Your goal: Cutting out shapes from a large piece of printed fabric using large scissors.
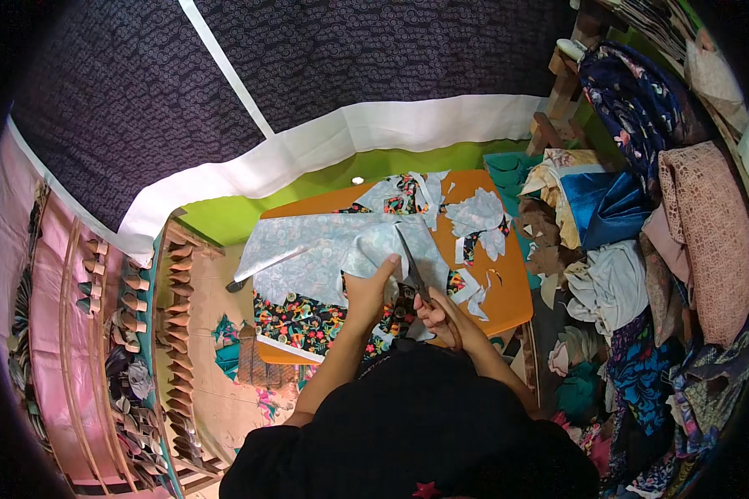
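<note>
My right hand [438, 313] is closed round the handles of a large pair of dark scissors [414, 270]. Their blades point away from me and lie at the fabric. With my left hand [370, 289] I grip the edge of a patterned fabric [316, 241], its pale reverse side facing up. Thumb and fingers pinch it just left of the blades. Nearer to me, the same cloth shows its black floral face [304, 320]. Whether the blades are parted is hard to make out.
The orange table [508, 291] carries cut scraps [477, 212] at its far right. Folded and heaped fabrics [612, 283] crowd the right side, with a blue satin piece [603, 204] among them. Racks of shoe-shaped pieces [179, 333] stand at left. A dark patterned curtain [374, 62] hangs beyond the table.
</note>
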Demonstrator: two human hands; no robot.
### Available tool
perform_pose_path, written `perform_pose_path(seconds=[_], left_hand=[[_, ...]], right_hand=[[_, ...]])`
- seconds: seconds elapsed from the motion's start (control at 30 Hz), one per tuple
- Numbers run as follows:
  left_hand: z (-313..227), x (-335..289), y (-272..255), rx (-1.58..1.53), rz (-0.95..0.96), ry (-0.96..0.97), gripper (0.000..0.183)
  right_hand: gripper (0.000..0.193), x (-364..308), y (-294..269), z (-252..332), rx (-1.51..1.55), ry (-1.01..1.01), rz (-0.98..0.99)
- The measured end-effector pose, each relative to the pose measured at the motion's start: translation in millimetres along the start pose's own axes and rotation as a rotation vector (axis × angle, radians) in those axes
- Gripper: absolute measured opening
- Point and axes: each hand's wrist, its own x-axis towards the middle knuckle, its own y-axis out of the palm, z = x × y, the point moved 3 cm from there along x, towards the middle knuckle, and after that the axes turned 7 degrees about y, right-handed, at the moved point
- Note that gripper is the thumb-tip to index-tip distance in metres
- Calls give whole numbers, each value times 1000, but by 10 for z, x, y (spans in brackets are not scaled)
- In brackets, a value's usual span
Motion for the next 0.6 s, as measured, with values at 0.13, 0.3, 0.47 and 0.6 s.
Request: perform_pose_path(seconds=[0.13,0.3,0.47,0.6], left_hand=[[40,13,-18,0,36,-103,36],[36,-5,-26,66,36,-114,34],[28,-18,-13,107,55,-88,33],[9,-26,6,108,26,-18,22]], right_hand=[[36,26,-22,0,-251,-145,-42],[35,-39,88,120,-495,-239,-53],[51,-34,99,117,-175,-97,4],[57,-22,89,93,-90,-10,-28]])
